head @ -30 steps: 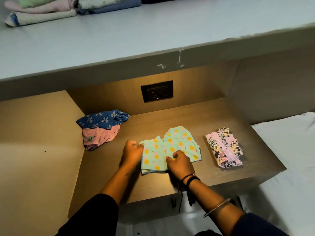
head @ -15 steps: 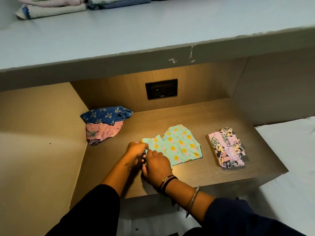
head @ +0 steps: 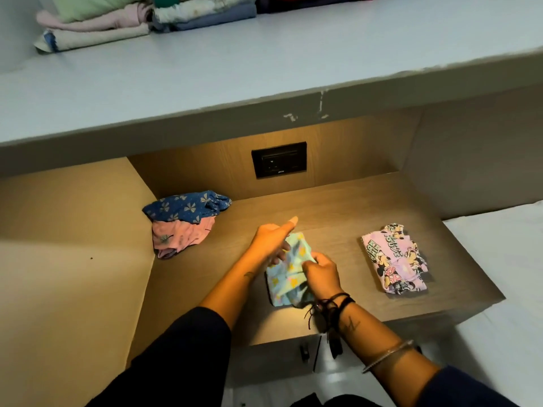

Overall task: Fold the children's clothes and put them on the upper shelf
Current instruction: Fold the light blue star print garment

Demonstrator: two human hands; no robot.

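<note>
1. The grey upper shelf [head: 264, 69] is stretching across the top of the view. Folded clothes [head: 117, 22] are sitting stacked at its far left, where each finished piece belongs.
2. Below it, the wooden surface [head: 338, 207] is serving as my folding space, lit from under the shelf.
3. A blue and pink heap [head: 185, 221] is lying crumpled in the surface's back left corner, well apart from my work and probably waiting its turn.
4. A lilac cartoon-print garment [head: 393, 262] is lying folded on the right of the surface, seemingly set aside to go up.
5. The mint star-print garment [head: 289, 274] is bunching between my hands at the surface's front middle. I judge it mid-fold.
6. My left hand [head: 270, 239] is gripping its upper part, fingers curled into the cloth and one digit sticking out. My right hand [head: 321, 274] is pinching its right edge, likely to draw the cloth over itself.
</note>
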